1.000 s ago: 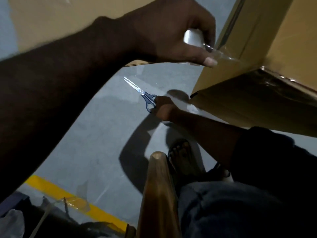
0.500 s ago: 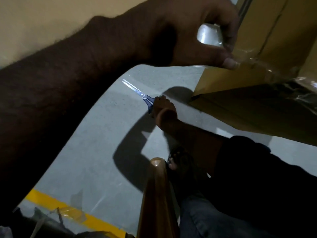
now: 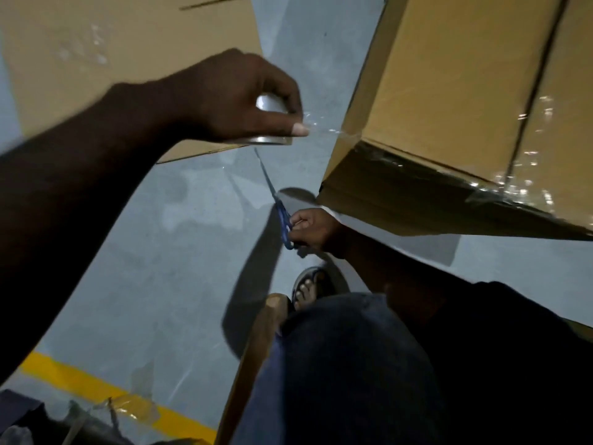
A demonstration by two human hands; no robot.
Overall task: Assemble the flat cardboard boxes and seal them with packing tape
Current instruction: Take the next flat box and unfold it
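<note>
An assembled brown cardboard box (image 3: 455, 91) fills the upper right, with clear tape shining along its seam and near edge. My left hand (image 3: 244, 97) grips a roll of clear packing tape (image 3: 268, 106) to the left of the box's corner. A short strip of tape (image 3: 324, 128) stretches from the roll to that corner. Lower down, my right hand (image 3: 309, 229) holds blue-handled scissors (image 3: 276, 200), their blades pointing up toward the stretched strip from just below the roll.
A flat cardboard sheet (image 3: 112, 59) lies on the grey floor at upper left. A wooden post (image 3: 253, 364) rises beside my knee, and my sandalled foot (image 3: 308, 285) stands beyond it. A yellow floor line (image 3: 80, 383) with stuck tape scraps crosses bottom left.
My left hand has pulled the roll away from the box to the left, stretching tape from the corner. The scissors have swung from pointing up-left to pointing almost straight up under the tape.
</note>
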